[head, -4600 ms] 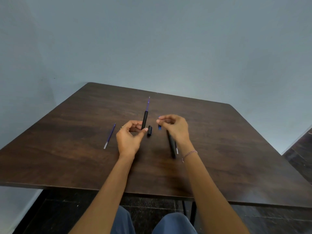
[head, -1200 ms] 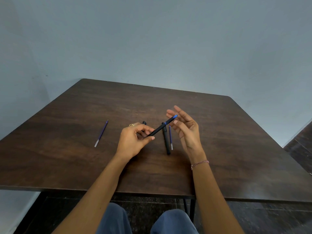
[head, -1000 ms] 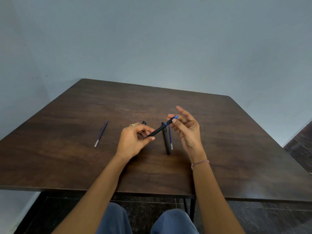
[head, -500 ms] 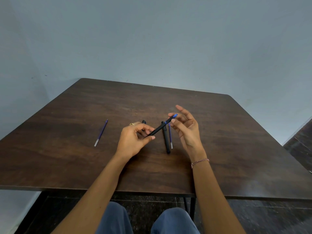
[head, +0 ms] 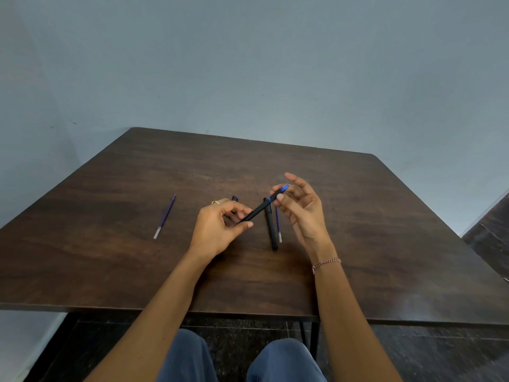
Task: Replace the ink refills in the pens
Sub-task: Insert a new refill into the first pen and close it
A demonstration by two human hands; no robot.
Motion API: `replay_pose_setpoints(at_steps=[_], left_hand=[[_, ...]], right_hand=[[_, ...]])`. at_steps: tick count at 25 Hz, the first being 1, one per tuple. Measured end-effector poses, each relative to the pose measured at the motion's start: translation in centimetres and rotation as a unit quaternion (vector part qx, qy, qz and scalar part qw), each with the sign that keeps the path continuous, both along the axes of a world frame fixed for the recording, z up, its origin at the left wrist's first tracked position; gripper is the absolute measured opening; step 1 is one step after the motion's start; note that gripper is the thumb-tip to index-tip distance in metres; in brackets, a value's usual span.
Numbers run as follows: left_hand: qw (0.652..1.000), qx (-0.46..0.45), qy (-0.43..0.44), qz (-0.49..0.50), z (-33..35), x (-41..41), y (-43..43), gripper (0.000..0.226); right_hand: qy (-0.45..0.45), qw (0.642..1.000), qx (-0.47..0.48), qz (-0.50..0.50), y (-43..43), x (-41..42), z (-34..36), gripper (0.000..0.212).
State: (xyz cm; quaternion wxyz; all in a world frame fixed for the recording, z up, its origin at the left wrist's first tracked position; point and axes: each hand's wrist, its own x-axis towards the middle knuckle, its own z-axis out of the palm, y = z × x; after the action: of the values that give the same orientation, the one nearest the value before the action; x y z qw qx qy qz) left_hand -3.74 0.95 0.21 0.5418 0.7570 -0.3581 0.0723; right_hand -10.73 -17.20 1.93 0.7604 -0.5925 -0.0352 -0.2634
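My left hand (head: 217,227) pinches the lower end of a black pen (head: 260,209) that slants up to the right above the table. Its blue end piece (head: 283,188) is between the thumb and fingertips of my right hand (head: 301,209), whose other fingers are spread. A second black pen (head: 271,230) lies on the table between my hands, with a thin blue refill (head: 278,226) lying right beside it. Another blue refill (head: 164,216) lies apart at the left. A small black cap (head: 234,199) peeks out behind my left hand.
The dark wooden table (head: 385,244) stands against a pale blue wall. Its front edge runs just above my knees, and its right edge borders a dark floor.
Earlier the pen stood upright in my left hand with the refill sticking out. Now it slants toward my right hand, whose fingertips turn at the blue end piece. The hands have barely shifted in the last second.
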Motion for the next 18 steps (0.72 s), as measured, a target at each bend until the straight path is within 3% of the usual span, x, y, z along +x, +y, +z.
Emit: replay_pose_setpoints(at_steps=[6, 18], left_hand=[[1.0, 0.003, -0.004, -0.002, -0.11, 0.09, 0.01, 0.03], [1.0, 0.01, -0.006, 0.001, -0.08, 0.23, -0.03, 0.031]], right_hand=[[0.011, 1.0, 0.003, -0.017, -0.07, 0.18, -0.16, 0.034], [0.022, 0.999, 0.026, -0.027, -0.15, 0.24, -0.09, 0.042]])
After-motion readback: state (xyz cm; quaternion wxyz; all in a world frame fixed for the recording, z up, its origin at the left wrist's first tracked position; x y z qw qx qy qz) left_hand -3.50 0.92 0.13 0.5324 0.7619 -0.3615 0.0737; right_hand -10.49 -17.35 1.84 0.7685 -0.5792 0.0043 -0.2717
